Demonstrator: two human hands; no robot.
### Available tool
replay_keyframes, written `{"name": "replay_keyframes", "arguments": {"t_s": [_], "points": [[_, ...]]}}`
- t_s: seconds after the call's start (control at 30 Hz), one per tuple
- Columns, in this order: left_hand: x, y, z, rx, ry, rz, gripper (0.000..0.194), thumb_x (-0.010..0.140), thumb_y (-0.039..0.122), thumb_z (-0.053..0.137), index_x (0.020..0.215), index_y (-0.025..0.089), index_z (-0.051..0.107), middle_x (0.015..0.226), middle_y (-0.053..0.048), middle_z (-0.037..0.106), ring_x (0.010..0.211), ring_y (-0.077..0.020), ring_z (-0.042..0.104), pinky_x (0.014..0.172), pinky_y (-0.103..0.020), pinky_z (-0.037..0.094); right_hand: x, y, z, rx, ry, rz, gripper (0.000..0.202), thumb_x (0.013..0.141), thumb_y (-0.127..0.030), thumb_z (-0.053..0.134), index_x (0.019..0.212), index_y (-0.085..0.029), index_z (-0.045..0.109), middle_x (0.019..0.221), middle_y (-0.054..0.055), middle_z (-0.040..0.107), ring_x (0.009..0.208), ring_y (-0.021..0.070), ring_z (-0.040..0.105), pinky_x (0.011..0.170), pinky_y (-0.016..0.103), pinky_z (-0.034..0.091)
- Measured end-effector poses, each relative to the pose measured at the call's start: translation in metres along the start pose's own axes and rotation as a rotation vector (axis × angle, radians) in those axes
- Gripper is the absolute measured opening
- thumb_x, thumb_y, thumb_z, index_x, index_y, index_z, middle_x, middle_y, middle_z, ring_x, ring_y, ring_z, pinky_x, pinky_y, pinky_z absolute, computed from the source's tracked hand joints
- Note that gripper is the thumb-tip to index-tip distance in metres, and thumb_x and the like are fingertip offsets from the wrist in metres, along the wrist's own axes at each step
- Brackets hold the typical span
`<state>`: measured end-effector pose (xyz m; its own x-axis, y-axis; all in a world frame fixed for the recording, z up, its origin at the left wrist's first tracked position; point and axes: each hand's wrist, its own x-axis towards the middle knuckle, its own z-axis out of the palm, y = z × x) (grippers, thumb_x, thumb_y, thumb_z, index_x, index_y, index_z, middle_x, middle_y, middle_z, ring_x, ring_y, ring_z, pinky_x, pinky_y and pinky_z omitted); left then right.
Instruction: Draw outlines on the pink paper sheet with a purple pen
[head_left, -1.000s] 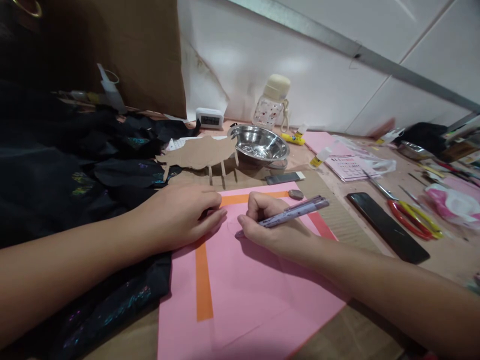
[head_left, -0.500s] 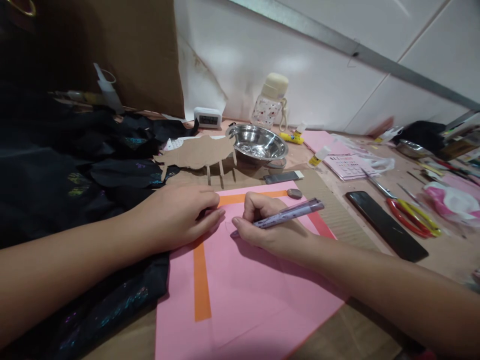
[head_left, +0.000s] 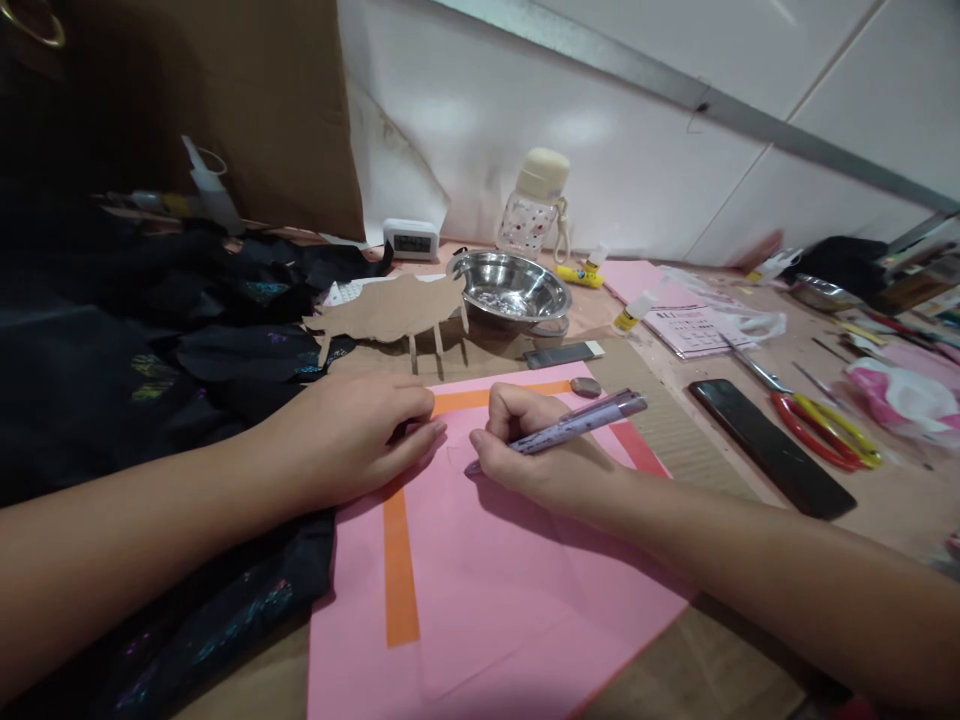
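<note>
My right hand [head_left: 536,455] grips a purple pen [head_left: 570,425], with the tip down on a pink paper sheet [head_left: 495,590]. My left hand [head_left: 349,435] lies flat on the sheet's upper left part, fingers close to the pen tip. An orange sheet [head_left: 400,570] shows as a border under the pink one. A small grey eraser [head_left: 586,386] lies just beyond my right hand.
A cardboard animal cutout [head_left: 390,312] stands behind my hands, beside a steel bowl [head_left: 514,289]. Black fabric [head_left: 150,360] fills the left. To the right lie a black phone [head_left: 769,447], red-and-yellow scissors [head_left: 814,420], glue bottles [head_left: 634,312] and a water bottle [head_left: 532,205].
The view has drifted slightly. My right hand shifted a little on the pink sheet with the pen; my left hand stays flat in place.
</note>
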<state>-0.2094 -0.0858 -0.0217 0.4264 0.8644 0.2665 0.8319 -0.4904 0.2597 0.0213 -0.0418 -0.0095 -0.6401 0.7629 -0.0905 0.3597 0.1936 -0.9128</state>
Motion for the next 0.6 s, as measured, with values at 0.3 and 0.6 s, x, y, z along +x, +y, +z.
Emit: {"name": "replay_keyframes", "arguments": {"t_s": [0.3,0.6], "points": [[0.0002,-0.0006,-0.0012,0.003,0.016,0.018,0.04,0.104,0.041,0.044,0.068,0.024,0.052,0.065,-0.001,0.058,0.065,-0.022,0.051,0.062,-0.035,0.031,-0.0007,-0.0055,0.0022,0.047,-0.056,0.023,0.035,0.088,-0.033,0.073,0.073,-0.026,0.042,0.06,-0.009,0.049,0.056,0.0119,0.048,0.054,0.027,0.039],[-0.0004,-0.0014,0.0007,0.007,0.037,0.045,0.04,0.104,0.039,0.045,0.068,0.024,0.053,0.065,-0.001,0.057,0.063,-0.0208,0.05,0.062,-0.035,0.029,0.0,0.0003,-0.0002,-0.007,0.006,-0.012,0.033,0.088,-0.027,0.069,0.073,-0.026,0.04,0.061,-0.009,0.045,0.058,0.0122,0.048,0.056,0.026,0.039]]}}
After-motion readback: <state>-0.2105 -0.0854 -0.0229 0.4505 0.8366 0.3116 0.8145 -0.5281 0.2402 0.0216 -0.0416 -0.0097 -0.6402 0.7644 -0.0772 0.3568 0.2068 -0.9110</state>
